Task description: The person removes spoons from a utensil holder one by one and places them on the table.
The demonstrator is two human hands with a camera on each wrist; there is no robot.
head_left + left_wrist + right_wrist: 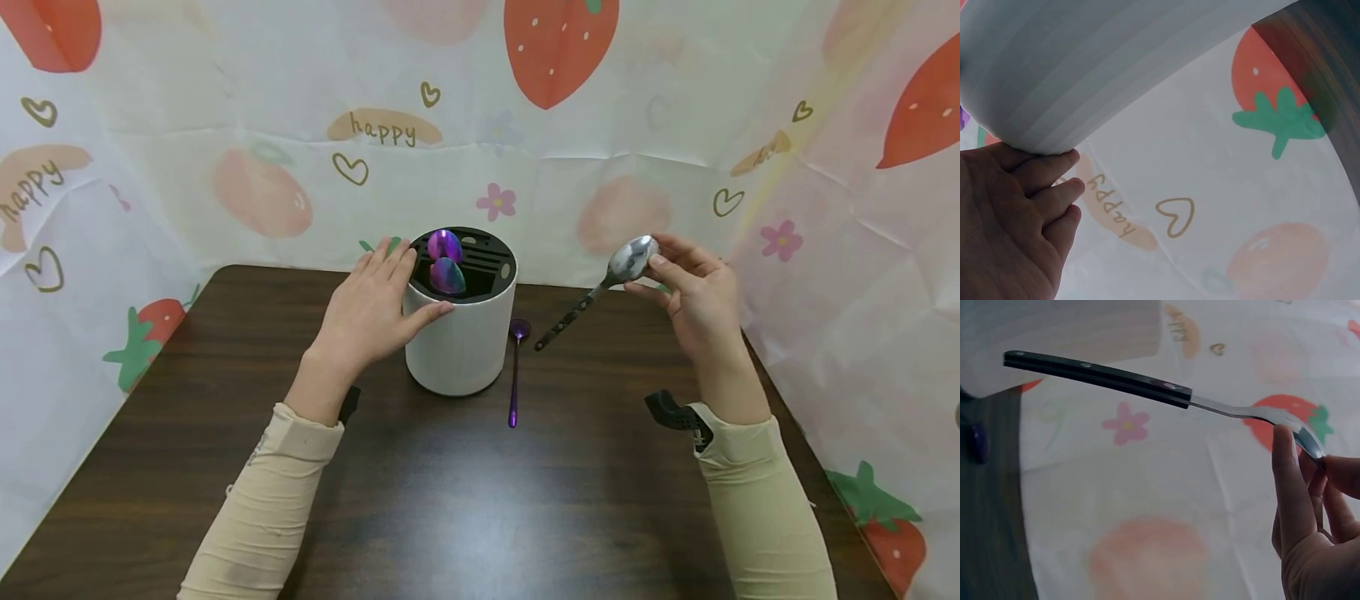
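My right hand pinches a spoon by its metal bowl, fingers and thumb at the bowl's edge. The spoon's black riveted handle points down to the left in the head view, toward the holder. My left hand rests against the left side of a white round utensil holder, its fingers straight along the black slotted top and the thumb across the front. Two shiny purple-blue spoon bowls stick up from the holder's top. In the left wrist view, the left fingertips touch the white wall.
A thin purple spoon lies on the dark wooden table, just right of the holder. Behind and at both sides hangs a white cloth printed with strawberries, hearts and flowers.
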